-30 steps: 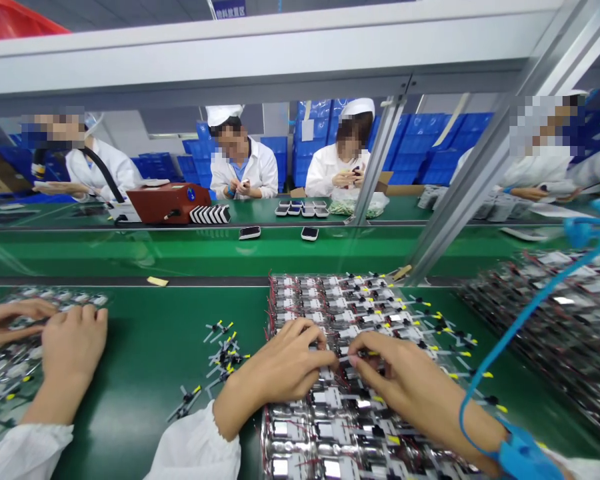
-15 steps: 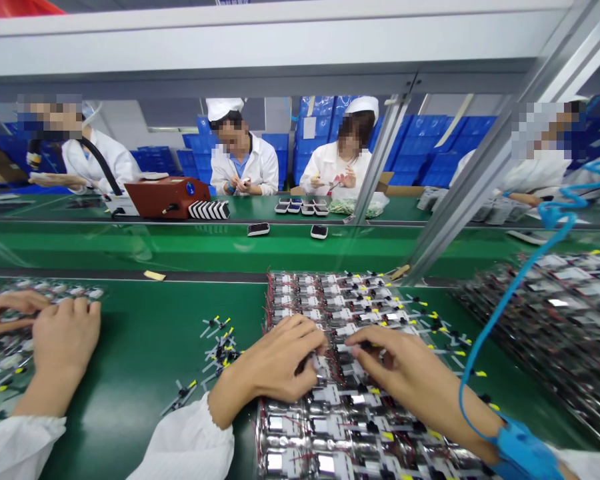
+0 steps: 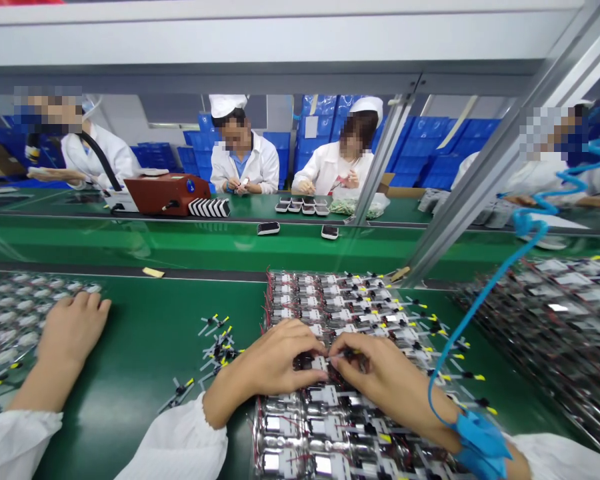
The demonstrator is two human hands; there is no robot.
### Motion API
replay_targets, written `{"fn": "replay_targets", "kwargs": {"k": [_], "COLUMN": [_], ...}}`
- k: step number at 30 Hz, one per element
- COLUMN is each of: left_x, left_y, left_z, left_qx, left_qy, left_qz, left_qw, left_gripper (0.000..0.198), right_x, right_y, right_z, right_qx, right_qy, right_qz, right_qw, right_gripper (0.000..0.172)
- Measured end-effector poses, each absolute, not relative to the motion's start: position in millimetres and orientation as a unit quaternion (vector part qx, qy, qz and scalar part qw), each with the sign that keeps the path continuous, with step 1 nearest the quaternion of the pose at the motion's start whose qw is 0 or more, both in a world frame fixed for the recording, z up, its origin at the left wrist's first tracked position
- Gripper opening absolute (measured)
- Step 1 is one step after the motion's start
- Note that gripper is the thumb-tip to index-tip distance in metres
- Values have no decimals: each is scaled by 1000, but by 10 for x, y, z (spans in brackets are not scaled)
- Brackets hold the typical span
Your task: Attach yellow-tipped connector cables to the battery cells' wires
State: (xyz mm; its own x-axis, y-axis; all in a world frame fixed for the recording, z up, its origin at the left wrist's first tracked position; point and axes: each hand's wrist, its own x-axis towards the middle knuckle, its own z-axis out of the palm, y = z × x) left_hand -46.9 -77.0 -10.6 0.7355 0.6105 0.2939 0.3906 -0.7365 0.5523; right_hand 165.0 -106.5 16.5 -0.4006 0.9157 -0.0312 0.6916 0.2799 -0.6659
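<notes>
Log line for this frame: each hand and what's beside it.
left hand: on wired silver battery cells | right hand: pinching small wired part, same rows | nearby: loose yellow-tipped connectors; blue wrist strap

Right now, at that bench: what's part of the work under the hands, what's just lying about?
Part of the work:
left hand on the rows of wired silver pouch cells
right hand pinching a thin lead
loose yellow-tipped parts

Just around:
blue wrist-strap cord
a co-worker's hand
cell rows further right
red-brown bench machine
blue crates
</notes>
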Motion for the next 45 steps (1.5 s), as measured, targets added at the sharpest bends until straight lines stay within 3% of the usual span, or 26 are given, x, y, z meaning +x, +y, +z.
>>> {"fn": "replay_targets", "kwargs": {"k": [45], "left_x": [-486], "left_y": [-798], "left_z": [-51], "left_qx": [892], "left_qy": [289], "left_qz": [223], "left_qw": [268], "left_gripper": [26], "right_x": [1657], "right_y": [-1098], "right_z": [62], "right_qx": [-505], "right_qy": [-786], "right_qz": [323], "right_qw": [152], "right_gripper": [17]}}
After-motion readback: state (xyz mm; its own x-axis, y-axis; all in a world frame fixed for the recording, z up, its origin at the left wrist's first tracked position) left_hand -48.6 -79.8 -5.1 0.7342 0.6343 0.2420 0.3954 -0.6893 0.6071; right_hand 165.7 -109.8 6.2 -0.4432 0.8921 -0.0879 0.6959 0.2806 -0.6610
